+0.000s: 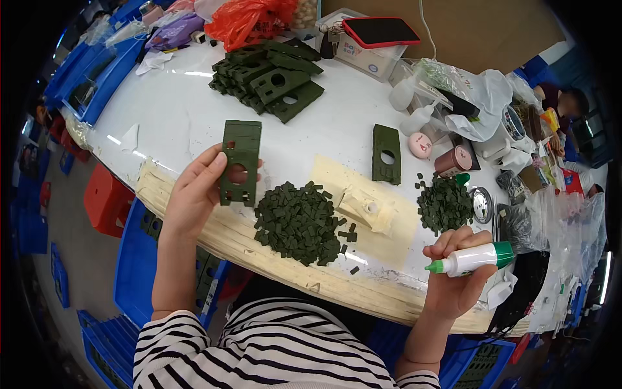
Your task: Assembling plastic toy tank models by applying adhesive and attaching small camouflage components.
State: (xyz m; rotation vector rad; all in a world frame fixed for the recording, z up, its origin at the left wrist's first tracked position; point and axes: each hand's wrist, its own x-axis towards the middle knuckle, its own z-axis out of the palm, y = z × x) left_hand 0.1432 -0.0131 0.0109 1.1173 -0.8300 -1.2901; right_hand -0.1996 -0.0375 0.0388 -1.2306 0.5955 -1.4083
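My left hand is closed round the edge of a dark green flat plastic part with a round hole and small square cut-outs, raised over the table. In my right hand lies a small white glue bottle with a green nozzle and green base, its tip pointing left. Between the hands is a heap of small dark green pieces. Beside that heap sits a cream-coloured block, seemingly wrapped in tape. A second heap of small green pieces is near the bottle. One similar flat part lies alone farther back.
A stack of green flat parts stands at the back. A red-edged phone rests on a clear box. Bottles, a pink round object and plastic bags crowd the right. Blue crates and a red stool are at left.
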